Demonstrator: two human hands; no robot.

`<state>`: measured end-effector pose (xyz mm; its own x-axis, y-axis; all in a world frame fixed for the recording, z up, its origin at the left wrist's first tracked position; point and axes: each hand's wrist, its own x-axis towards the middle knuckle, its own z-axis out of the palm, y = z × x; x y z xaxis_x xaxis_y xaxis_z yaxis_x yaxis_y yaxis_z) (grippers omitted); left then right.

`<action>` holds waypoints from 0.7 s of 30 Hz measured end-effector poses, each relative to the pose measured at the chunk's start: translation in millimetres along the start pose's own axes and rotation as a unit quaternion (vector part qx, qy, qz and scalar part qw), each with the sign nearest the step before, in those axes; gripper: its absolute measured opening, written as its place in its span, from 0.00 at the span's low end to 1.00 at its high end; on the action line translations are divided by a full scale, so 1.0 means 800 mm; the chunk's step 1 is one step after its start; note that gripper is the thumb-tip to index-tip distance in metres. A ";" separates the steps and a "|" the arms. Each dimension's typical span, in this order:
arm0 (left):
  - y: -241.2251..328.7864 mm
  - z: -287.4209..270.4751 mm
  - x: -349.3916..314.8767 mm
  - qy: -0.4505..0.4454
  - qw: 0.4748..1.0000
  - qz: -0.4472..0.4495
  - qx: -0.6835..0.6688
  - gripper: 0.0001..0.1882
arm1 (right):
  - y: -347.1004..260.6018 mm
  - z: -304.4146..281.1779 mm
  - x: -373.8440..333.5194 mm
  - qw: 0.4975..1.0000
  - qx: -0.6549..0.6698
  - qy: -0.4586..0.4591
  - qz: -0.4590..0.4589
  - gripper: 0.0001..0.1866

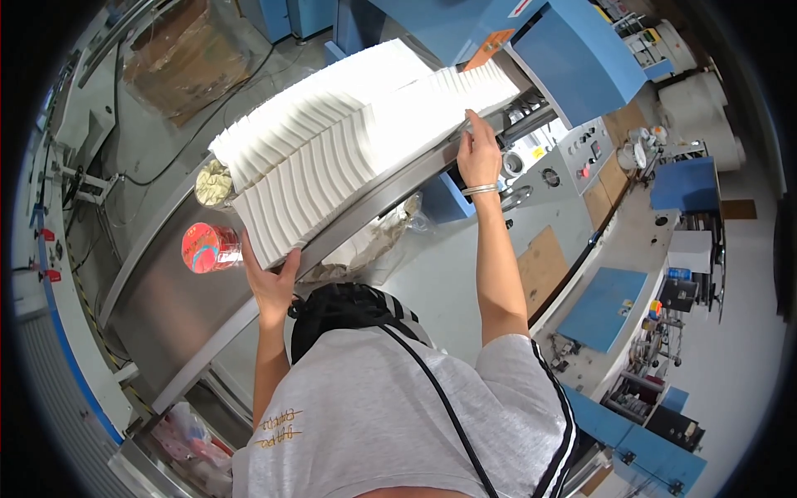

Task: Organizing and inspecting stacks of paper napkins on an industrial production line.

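Note:
Long rows of white folded paper sheets (307, 178), standing on edge and fanned in waves, lie along a metal table. At the near left end my left hand (270, 282) is closed around the front row, with its thumb and fingers on opposite sides. Farther right, my right hand (480, 158), with a bracelet at the wrist, reaches to the front edge of the rows. Its fingers are stretched forward with the tips against the paper's edge, and it grips nothing visible. Beside my left hand stand a red-topped round container (202, 247) and a roll with a crumpled yellowish end (214, 183).
The metal table (158, 286) curves off to the lower left. Blue machine housing (581, 58) with an orange plate (490, 50) borders the far right end. A grey control panel (581, 153) with buttons lies right of my right arm. A wrapped cardboard box (187, 62) sits at the back left.

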<state>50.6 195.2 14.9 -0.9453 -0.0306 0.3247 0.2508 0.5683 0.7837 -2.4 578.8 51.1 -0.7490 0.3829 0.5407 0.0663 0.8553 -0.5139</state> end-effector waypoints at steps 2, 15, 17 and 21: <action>0.001 -0.001 0.001 -0.009 1.000 -0.012 -0.015 0.48 | -0.001 0.001 -0.003 1.000 0.008 -0.004 0.010 0.19; 0.000 0.000 0.000 0.001 1.000 -0.008 -0.006 0.48 | -0.003 0.005 -0.004 0.993 -0.095 0.030 -0.066 0.15; 0.000 0.000 -0.001 0.000 1.000 -0.012 -0.003 0.47 | -0.005 0.007 -0.005 0.991 -0.110 0.030 -0.065 0.15; 0.001 0.001 -0.002 0.007 1.000 -0.003 0.006 0.47 | -0.010 0.010 -0.006 0.988 -0.132 0.042 -0.061 0.13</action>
<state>52.1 195.9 14.5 -0.9437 -0.0456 0.3276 0.2424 0.5784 0.7789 -4.5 567.3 47.4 -0.7053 0.2896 0.6471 0.1571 0.9539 -0.2556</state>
